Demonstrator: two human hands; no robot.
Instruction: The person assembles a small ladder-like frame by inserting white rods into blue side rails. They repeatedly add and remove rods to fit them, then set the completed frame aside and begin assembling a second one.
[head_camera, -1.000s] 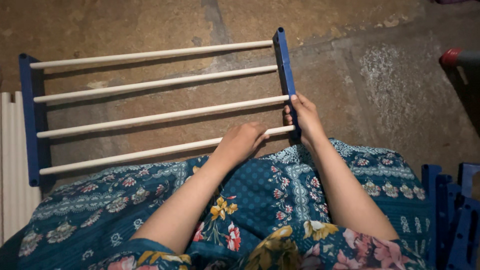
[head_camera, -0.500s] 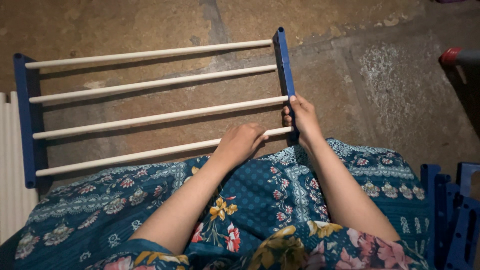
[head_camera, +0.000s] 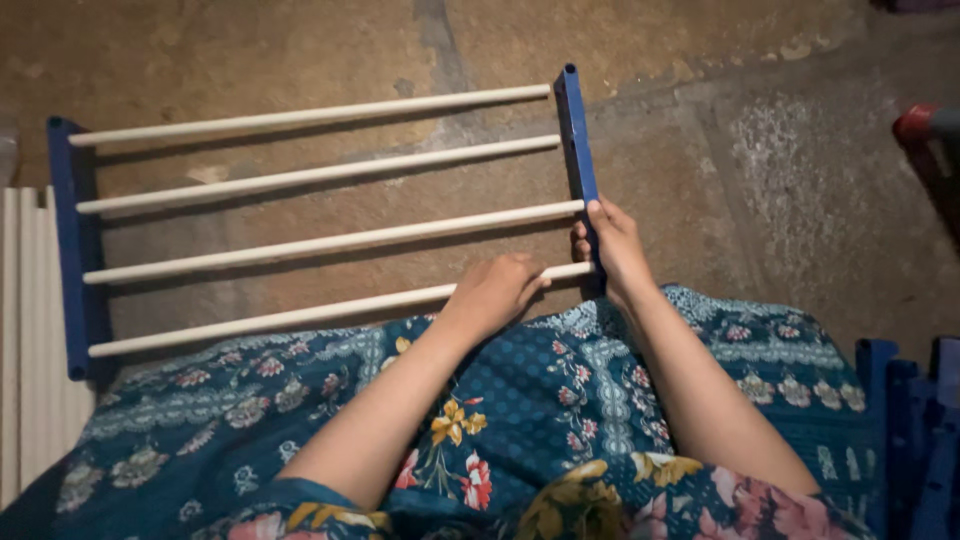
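A rack frame lies flat on the stone floor in front of me: several pale wooden dowels (head_camera: 330, 175) run between two blue side bars. My right hand (head_camera: 612, 243) grips the lower end of the right blue bar (head_camera: 577, 140). My left hand (head_camera: 495, 293) rests curled over the nearest dowel (head_camera: 300, 317), close to where it meets that bar. The left blue bar (head_camera: 72, 250) stands free at the other end. My lap is covered by blue flowered cloth (head_camera: 560, 400), which hides the frame's near edge.
A bundle of pale dowels (head_camera: 25, 330) lies at the left edge. More blue plastic bars (head_camera: 915, 430) are stacked at the lower right. A red-tipped object (head_camera: 925, 125) shows at the right edge. The floor is rough brown stone.
The frame has shifted very slightly rightward in view; both hands stay on the near right corner in the same grip.
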